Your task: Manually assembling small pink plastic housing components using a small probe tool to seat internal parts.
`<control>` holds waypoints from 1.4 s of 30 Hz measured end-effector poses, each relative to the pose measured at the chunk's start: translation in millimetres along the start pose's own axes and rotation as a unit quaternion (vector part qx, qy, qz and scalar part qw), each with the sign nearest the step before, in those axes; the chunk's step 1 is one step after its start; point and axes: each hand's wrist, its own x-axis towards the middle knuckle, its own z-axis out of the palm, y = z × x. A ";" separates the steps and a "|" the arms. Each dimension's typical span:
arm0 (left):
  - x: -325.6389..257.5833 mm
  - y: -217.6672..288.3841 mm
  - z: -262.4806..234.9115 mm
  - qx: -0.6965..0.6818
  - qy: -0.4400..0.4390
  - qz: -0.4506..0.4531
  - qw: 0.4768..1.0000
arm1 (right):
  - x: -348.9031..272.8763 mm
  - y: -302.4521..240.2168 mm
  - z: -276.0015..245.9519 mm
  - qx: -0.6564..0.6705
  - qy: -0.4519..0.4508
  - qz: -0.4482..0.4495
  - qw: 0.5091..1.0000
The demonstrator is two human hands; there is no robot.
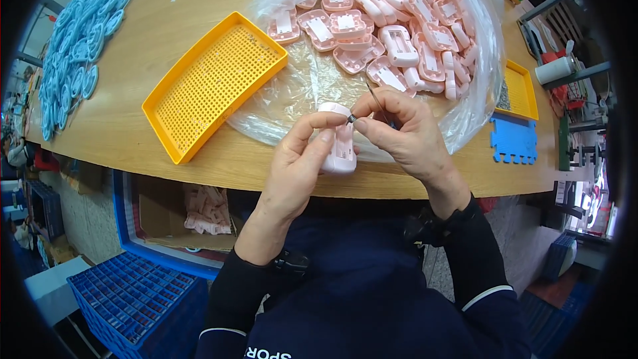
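Note:
A pale pink plastic housing [340, 149] with a battery compartment is tilted up in front of me at the table's near edge. My left hand [302, 149] grips it, thumb along its side and index finger over its top. The thumb and index finger of my right hand [405, 129] pinch a small dark metal piece [351, 119] at the housing's upper end, close to the left fingertip. Held within the same right hand is a thin, dark, pointed metal tool [376, 98] that looks like tweezers; the fingers partly hide it.
A clear plastic bag [475, 86] with many pink housings [399, 46] lies open beyond my hands. Left are a yellow perforated tray [212, 83] and a pile of light-blue plastic parts [73, 46]. Right are a yellow bin [522, 93] of small metal parts and a blue foam mat [514, 139].

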 end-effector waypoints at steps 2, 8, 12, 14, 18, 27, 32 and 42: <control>1.9 -1.8 -0.1 0.019 0.000 0.008 1.000 | -0.5 -1.7 -0.7 -0.058 0.002 -0.035 0.998; 3.8 -0.3 2.8 0.097 0.025 0.083 0.991 | -4.7 -4.2 9.2 -0.100 0.015 -0.067 0.993; 10.0 -5.8 -3.3 0.222 0.036 0.183 0.957 | -4.2 -2.7 11.7 -0.120 0.014 -0.092 0.988; 8.3 0.7 0.6 0.228 0.032 0.173 0.958 | -5.8 -3.3 12.2 -0.120 0.018 -0.087 0.989; 7.5 5.7 0.5 0.259 0.029 0.175 0.949 | -5.1 -1.6 11.5 -0.124 0.010 -0.078 0.989; 6.2 4.5 -0.2 0.195 0.011 0.152 0.969 | 5.4 -1.5 -4.8 -0.076 -0.087 -0.017 0.993; 2.4 3.5 -3.1 0.176 -0.012 0.098 0.979 | 7.2 -8.0 -5.1 -0.135 -0.080 -0.065 0.985; 2.3 2.0 -2.1 0.021 -0.041 0.037 0.998 | 21.7 -2.0 -1.5 -0.257 -0.061 -0.175 0.949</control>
